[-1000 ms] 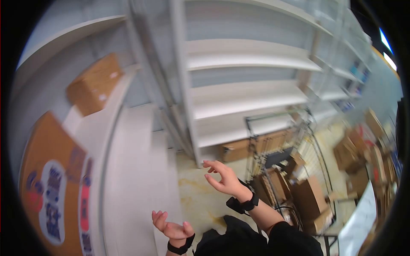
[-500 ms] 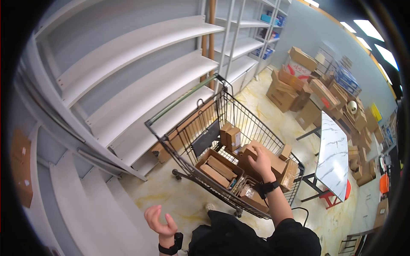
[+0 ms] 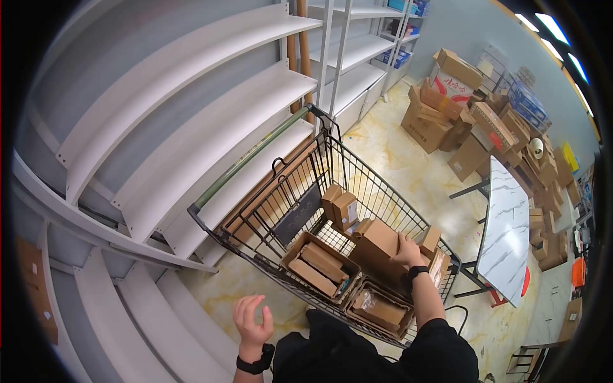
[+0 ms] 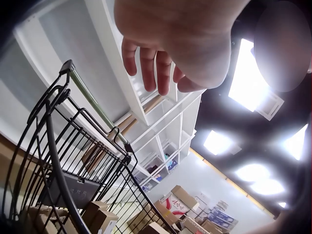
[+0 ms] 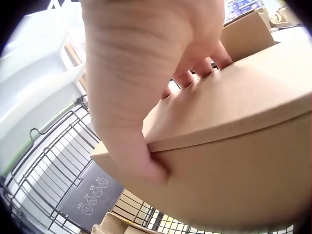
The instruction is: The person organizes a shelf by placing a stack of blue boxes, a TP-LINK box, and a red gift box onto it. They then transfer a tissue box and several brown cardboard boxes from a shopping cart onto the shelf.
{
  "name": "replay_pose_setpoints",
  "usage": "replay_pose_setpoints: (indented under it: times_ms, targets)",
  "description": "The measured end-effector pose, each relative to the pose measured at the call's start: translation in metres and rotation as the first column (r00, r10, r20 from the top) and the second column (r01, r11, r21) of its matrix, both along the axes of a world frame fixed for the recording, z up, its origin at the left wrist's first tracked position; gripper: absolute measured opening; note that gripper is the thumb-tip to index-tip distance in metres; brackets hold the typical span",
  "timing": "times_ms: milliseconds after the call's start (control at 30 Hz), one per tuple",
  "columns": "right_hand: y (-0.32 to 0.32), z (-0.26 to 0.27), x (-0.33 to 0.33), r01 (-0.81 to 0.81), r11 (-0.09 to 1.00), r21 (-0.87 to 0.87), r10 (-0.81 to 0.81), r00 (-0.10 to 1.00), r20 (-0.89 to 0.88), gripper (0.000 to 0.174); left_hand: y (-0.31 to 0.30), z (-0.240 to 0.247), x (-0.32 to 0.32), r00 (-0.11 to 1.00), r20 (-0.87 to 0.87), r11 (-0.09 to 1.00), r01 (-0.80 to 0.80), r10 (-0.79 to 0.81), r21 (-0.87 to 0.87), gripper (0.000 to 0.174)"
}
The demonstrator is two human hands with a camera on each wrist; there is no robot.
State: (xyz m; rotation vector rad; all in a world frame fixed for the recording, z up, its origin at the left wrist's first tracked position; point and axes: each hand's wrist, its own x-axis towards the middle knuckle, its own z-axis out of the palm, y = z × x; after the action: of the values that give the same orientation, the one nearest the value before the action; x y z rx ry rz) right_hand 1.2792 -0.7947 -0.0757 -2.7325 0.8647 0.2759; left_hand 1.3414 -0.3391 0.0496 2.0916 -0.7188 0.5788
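- The carton (image 3: pixel 378 242) is gripped by the right hand (image 3: pixel 408 253) inside the shopping cart (image 3: pixel 382 182); the thumb is pressed to one side face, and the fingers are hooked over the opposite top edge.
- The left hand (image 3: pixel 253 321) is held outside the cart, unloaded, with fingers loosely bent.
- The gripped carton is bordered by an open box (image 3: pixel 321 263), a second open box (image 3: pixel 380 309) and a small upright carton (image 3: pixel 340 205).
- Open wire floor is exposed between the small upright carton and the cart's handle end.
- The green handle (image 3: pixel 252 156) is located beside the white shelves (image 3: pixel 211 108).
- Bare floor (image 3: pixel 383 143) separates the cart's far rim from the stacked boxes (image 3: pixel 463 112).
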Motion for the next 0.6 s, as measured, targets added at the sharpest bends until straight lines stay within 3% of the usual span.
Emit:
replay_pose_setpoints:
  times_ms: [233, 300, 433, 600]
  targets:
    - [0.034, 0.074, -0.008, -0.063, 0.998, -0.006, 0.063, 0.983, 0.171, 0.084, -0.008, -0.007, 0.014, 0.993, -0.105, 0.998, 0.055, -0.055, -0.006, 0.024]
    - [0.047, 0.104, -0.016, -0.167, 0.983, -0.069, 0.181, 0.917, 0.354, 0.081, -0.008, -0.006, 0.018, 0.990, -0.109, 0.996, 0.085, -0.085, -0.009, 0.024]
    - [0.094, 0.188, -0.037, -0.190, 0.964, -0.185, 0.260, 0.815, 0.518, 0.077, -0.005, -0.008, 0.022, 0.973, -0.143, 0.983, 0.173, -0.182, -0.068, 0.025]
    - [0.157, 0.247, -0.057, -0.290, 0.896, -0.337, 0.442, 0.654, 0.613, 0.076, 0.003, -0.008, 0.024, 0.938, -0.276, 0.974, 0.181, -0.212, -0.135, 0.030]
